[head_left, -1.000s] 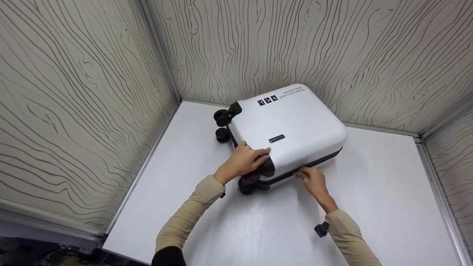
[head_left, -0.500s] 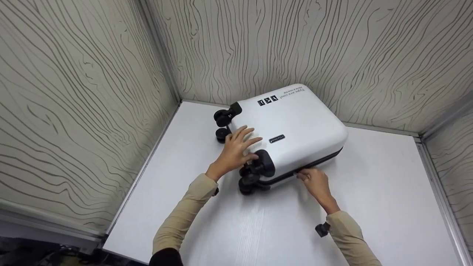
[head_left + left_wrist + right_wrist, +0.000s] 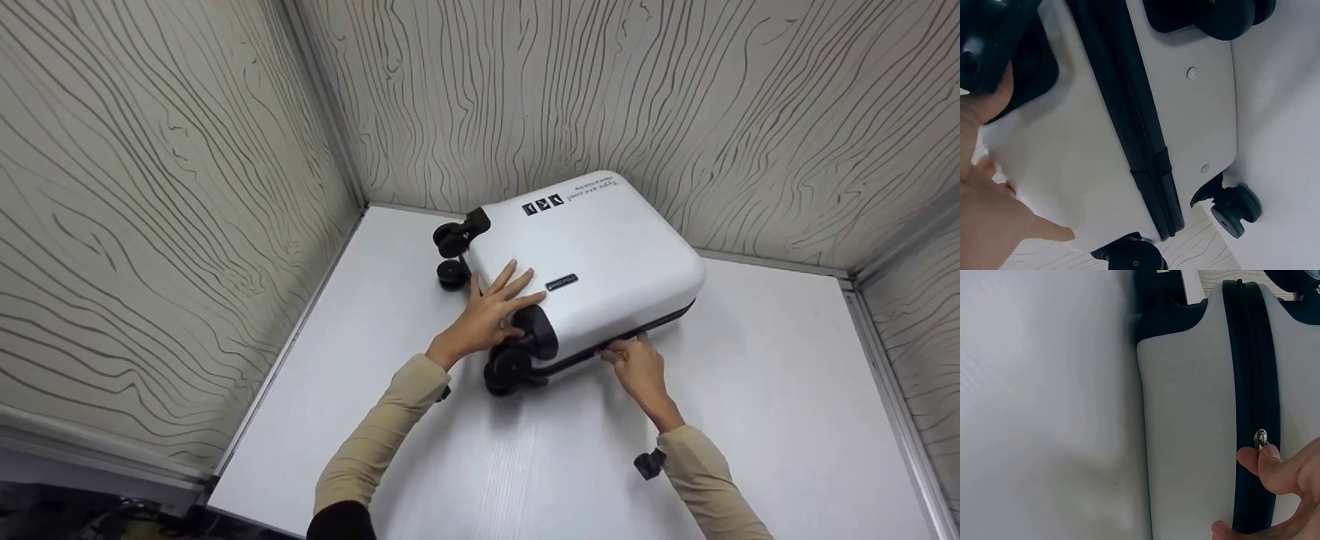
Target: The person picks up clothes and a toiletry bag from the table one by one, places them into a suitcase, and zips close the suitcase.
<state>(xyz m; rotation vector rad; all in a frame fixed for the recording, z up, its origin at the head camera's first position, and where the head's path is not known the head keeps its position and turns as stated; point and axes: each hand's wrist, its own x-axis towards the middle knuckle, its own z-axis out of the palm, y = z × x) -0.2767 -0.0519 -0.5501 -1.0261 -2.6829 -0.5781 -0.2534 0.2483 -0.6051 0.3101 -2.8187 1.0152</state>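
A white hard-shell suitcase (image 3: 600, 247) lies flat on the table, its black wheels (image 3: 511, 366) toward the left. My left hand (image 3: 487, 315) rests with spread fingers on the wheel-end corner of the shell, the thumb against the black wheel mount (image 3: 1027, 73). Along the near side runs a black zipper (image 3: 1255, 371). Thumb and forefinger of my right hand (image 3: 636, 371) pinch the silver zipper pull (image 3: 1261, 437) there. In the left wrist view, the zipper band (image 3: 1134, 124) continues across the wheel end, its teeth together.
The white table (image 3: 787, 390) extends around the suitcase. Wood-grain-patterned panels (image 3: 570, 90) stand behind and at both sides, joined by metal edge strips (image 3: 322, 97). The suitcase's far corner lies close to the back panel.
My left hand lifted off the wheel corner, moved slightly left, then settled back on the shell with fingers spread. The right hand stays at nearly the same spot on the zipper.
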